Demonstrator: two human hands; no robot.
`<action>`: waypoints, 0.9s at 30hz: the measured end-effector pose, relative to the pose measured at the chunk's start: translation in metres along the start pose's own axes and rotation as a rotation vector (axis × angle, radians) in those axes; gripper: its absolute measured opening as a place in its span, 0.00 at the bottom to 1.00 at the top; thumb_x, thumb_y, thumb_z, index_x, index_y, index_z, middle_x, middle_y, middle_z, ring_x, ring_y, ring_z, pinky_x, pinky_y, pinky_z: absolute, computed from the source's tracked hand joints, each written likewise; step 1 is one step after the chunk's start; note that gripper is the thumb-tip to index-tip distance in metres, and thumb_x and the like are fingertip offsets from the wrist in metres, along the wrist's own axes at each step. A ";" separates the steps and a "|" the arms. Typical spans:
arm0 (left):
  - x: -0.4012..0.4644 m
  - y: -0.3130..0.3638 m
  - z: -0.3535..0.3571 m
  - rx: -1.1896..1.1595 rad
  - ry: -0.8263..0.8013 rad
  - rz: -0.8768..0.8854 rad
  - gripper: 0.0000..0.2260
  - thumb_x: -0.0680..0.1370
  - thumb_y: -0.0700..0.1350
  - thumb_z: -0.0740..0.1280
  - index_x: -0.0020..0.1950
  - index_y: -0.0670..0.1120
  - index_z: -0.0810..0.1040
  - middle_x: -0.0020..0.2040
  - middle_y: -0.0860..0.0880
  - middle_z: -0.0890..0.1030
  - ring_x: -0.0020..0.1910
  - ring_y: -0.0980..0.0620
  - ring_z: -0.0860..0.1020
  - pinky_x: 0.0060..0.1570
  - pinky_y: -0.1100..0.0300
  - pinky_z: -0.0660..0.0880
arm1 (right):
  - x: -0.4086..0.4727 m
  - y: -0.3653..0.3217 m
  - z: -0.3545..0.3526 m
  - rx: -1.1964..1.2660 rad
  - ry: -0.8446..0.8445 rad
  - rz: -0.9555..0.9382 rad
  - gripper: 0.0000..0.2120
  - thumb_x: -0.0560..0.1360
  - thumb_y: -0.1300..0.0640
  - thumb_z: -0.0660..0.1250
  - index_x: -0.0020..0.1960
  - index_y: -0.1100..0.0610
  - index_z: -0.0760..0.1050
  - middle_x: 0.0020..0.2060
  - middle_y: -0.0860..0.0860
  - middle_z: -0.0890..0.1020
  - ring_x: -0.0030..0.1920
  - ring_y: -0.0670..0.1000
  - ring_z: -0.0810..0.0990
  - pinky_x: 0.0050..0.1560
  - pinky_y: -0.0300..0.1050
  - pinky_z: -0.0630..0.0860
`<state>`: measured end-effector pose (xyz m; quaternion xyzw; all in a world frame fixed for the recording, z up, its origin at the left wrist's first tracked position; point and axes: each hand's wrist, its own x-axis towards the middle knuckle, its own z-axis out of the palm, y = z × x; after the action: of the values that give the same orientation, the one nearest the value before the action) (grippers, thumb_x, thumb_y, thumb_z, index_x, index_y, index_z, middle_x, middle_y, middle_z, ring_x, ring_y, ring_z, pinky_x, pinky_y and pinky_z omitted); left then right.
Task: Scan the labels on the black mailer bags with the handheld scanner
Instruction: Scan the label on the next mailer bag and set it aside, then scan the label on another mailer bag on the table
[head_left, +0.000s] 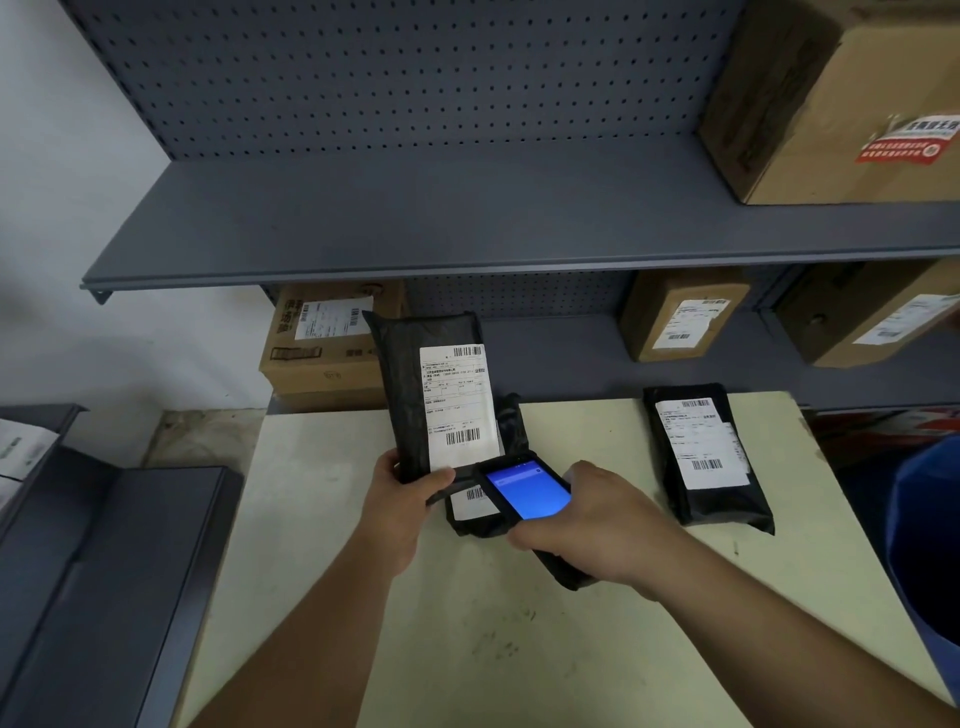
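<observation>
Left hand (402, 488) pinches the bottom edge of a mailer bag (434, 395), upright near the worktop (363, 597) back edge. Right hand (592, 519) grips the scanner (524, 491) below its label (457, 405). Bag looks light, soft, slippery; edge hold suits.

I have a single head-worn view, so nothing overlaps with another. It looks forward and steeply down from above the near edge of the pale cream rectangular table (519, 649), close over its top. Beyond the table's far edge it takes in the grey perforated metal shelving (415, 208), with the wide-angle lens bending the shelf edges.
</observation>
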<state>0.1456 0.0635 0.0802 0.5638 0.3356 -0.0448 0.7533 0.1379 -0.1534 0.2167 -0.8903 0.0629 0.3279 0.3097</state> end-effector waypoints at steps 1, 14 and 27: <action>0.000 -0.001 0.002 0.003 -0.001 -0.005 0.27 0.75 0.30 0.74 0.71 0.45 0.71 0.58 0.49 0.83 0.53 0.52 0.83 0.48 0.59 0.78 | 0.000 0.002 -0.001 0.002 0.004 0.000 0.25 0.66 0.40 0.78 0.51 0.54 0.72 0.47 0.49 0.79 0.42 0.50 0.79 0.38 0.45 0.73; 0.004 -0.031 0.054 0.051 -0.123 -0.123 0.20 0.75 0.35 0.75 0.65 0.44 0.78 0.59 0.45 0.87 0.56 0.45 0.86 0.61 0.47 0.81 | 0.006 0.049 -0.025 0.060 0.051 0.073 0.25 0.65 0.41 0.78 0.52 0.53 0.72 0.47 0.49 0.80 0.43 0.50 0.81 0.40 0.46 0.77; 0.000 -0.072 0.137 0.167 -0.214 -0.239 0.13 0.77 0.39 0.74 0.62 0.42 0.82 0.55 0.43 0.88 0.57 0.45 0.86 0.62 0.48 0.81 | 0.017 0.110 -0.062 0.158 0.093 0.133 0.23 0.64 0.43 0.79 0.47 0.53 0.71 0.44 0.48 0.79 0.38 0.49 0.79 0.37 0.44 0.74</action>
<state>0.1760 -0.0831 0.0398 0.5725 0.3131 -0.2213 0.7247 0.1498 -0.2764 0.1870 -0.8712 0.1618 0.3003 0.3530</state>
